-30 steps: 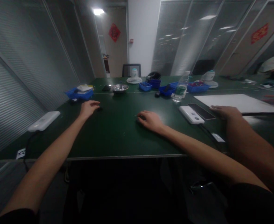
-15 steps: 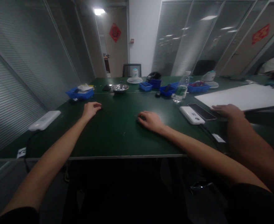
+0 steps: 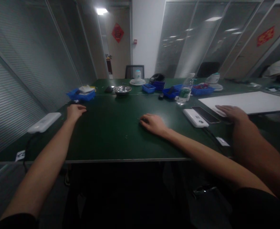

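My left hand (image 3: 75, 112) is over the left part of the green table (image 3: 111, 140), thumb and fingers pinched together. Whatever is between its fingertips is too small and dark to name. Just beyond it is a blue tray (image 3: 81, 95) with a white packet and other small things in it. My right hand (image 3: 153, 123) rests on the table near the middle, fingers curled in to the thumb. A tiny thin pale bit shows at its fingertips; I cannot tell what it is.
A white box with a cable (image 3: 44, 122) lies at left, another white box (image 3: 195, 118) at right beside a dark phone (image 3: 205, 114). A metal bowl (image 3: 122, 90), blue trays and a water bottle (image 3: 186, 90) stand farther back. Another person's hand (image 3: 234, 113) is on a white board (image 3: 249, 98).
My left hand has moved left across the table, toward the blue tray, still pinched. My right hand has stayed in place. The other person's hand has shifted slightly on the board.
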Action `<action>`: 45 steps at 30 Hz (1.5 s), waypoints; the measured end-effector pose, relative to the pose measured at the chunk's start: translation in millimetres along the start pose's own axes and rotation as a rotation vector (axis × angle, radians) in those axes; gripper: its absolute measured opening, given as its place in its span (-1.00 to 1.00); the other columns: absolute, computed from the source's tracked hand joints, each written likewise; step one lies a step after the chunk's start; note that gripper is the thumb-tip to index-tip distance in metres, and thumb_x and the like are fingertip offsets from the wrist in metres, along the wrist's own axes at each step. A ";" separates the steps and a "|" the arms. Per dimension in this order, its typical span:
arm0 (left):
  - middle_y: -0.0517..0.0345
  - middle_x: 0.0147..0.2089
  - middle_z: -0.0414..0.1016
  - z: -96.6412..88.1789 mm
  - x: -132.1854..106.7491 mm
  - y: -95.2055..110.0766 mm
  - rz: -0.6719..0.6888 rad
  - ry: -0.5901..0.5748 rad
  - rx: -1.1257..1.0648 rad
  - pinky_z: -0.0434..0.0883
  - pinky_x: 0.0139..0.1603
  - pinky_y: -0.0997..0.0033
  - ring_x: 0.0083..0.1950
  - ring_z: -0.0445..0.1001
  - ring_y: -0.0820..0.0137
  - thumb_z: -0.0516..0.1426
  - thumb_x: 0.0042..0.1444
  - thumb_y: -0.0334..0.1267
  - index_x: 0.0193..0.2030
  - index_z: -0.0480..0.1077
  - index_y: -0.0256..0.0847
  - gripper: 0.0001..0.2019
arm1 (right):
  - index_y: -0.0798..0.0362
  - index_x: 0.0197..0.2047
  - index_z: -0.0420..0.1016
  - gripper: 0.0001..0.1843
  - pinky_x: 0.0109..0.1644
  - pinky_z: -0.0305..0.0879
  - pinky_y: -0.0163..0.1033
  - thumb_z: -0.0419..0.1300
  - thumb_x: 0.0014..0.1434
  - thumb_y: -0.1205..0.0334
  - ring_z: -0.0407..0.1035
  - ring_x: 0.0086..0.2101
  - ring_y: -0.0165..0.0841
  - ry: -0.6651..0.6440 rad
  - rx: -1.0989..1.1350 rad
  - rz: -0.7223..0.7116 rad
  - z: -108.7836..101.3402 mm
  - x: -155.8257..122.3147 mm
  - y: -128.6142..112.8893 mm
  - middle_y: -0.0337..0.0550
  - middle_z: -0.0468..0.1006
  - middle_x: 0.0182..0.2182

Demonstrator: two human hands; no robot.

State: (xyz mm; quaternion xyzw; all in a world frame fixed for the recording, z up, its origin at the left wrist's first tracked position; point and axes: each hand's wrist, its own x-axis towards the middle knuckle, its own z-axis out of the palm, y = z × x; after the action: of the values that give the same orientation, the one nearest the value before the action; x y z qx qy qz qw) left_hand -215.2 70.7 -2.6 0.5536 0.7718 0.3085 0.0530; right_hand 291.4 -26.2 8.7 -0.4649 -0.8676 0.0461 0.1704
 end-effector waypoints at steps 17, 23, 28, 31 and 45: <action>-0.01 -0.07 0.70 -2.9 -2.8 8.9 0.008 -0.103 -0.008 0.50 0.05 0.21 -0.07 0.62 0.14 0.40 0.05 -0.19 -0.13 0.69 -0.16 -0.77 | -0.01 0.15 0.57 -0.63 -0.17 0.27 -0.24 0.09 0.47 0.02 0.49 -0.16 -0.25 -0.011 -0.013 -0.006 -2.2 0.1 -1.2 -0.05 0.62 -0.02; 0.04 -0.13 0.71 0.6 -8.1 17.1 0.024 -0.206 -0.147 0.52 0.01 0.25 -0.08 0.64 0.14 0.44 -0.06 -0.08 -0.11 0.69 -0.14 -0.65 | -0.01 0.16 0.56 -0.63 -0.15 0.27 -0.24 0.09 0.47 0.02 0.50 -0.16 -0.26 -0.030 -0.011 -0.018 -2.9 -0.2 -1.2 -0.05 0.62 -0.02; -0.02 0.02 0.68 21.3 -33.6 59.9 0.262 -0.491 -0.400 0.50 0.16 0.19 0.08 0.62 0.15 0.46 -0.09 -0.07 0.05 0.64 -0.15 -0.48 | 0.00 0.18 0.55 -0.64 -0.17 0.27 -0.26 0.11 0.47 0.04 0.49 -0.18 -0.28 -0.059 0.012 -0.077 -3.5 -0.2 -1.6 -0.05 0.61 0.00; 0.00 0.07 0.66 38.0 -61.6 97.8 0.457 -0.688 -0.449 0.48 0.18 0.16 0.10 0.60 0.18 0.41 0.03 -0.07 0.10 0.63 -0.13 -0.52 | 0.02 0.17 0.55 -0.64 -0.19 0.26 -0.27 0.10 0.48 0.04 0.47 -0.21 -0.31 -0.052 0.042 -0.149 -2.7 -1.0 -2.8 -0.05 0.59 0.02; -0.01 0.03 0.67 63.1 -131.0 159.5 0.842 -0.740 -0.472 0.46 0.07 0.23 0.02 0.60 0.22 0.31 0.26 -0.12 0.06 0.67 -0.13 -0.72 | -0.01 0.23 0.53 -0.62 -0.18 0.22 -0.25 0.09 0.50 0.04 0.44 -0.21 -0.33 -0.040 0.044 -0.270 4.1 -0.6 -5.1 -0.06 0.56 -0.02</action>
State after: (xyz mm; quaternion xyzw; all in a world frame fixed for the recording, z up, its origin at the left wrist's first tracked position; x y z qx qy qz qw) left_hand -7.5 12.3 -2.1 0.8550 0.3277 0.2529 0.3126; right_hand 286.3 -29.3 6.0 -0.3389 -0.9243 0.0509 0.1679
